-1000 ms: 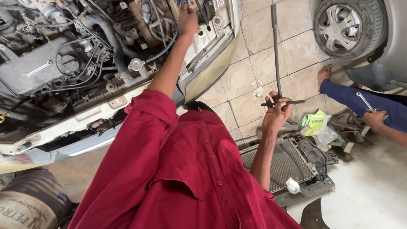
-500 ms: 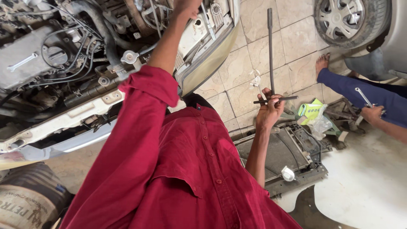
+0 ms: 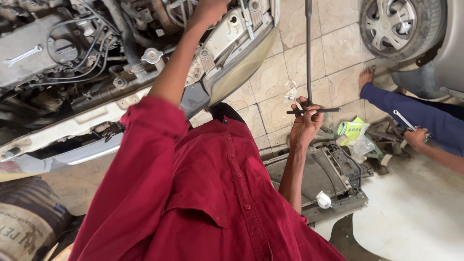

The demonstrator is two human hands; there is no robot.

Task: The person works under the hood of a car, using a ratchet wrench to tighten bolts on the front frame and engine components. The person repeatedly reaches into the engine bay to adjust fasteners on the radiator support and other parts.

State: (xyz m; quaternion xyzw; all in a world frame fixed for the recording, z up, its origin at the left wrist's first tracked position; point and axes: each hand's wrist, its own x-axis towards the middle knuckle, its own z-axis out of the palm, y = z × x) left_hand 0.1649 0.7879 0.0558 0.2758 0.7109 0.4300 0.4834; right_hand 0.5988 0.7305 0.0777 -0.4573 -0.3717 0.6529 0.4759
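My left hand (image 3: 209, 8) reaches up into the open engine bay (image 3: 72, 53) of a car, near the front panel. Its fingers are cut off by the top edge, so its grip is hidden. My right hand (image 3: 305, 124) hangs lower at the right, closed around the cross bar of a long dark T-handle wrench (image 3: 308, 53) whose shaft stands upright over the tiled floor. My red shirt fills the lower middle of the view.
A co-worker sits at the right in blue trousers, bare foot (image 3: 367, 75) out, hand (image 3: 416, 139) on a silver spanner (image 3: 402, 119). A removed black car panel (image 3: 333, 186) and a yellow-green container (image 3: 350, 128) lie on the floor. A second car's wheel (image 3: 397, 23) is top right, a tyre (image 3: 26, 227) bottom left.
My left hand has drifted further toward the top edge of the view and the engine bay has shifted up and left. My right hand keeps the wrench upright, slightly lower.
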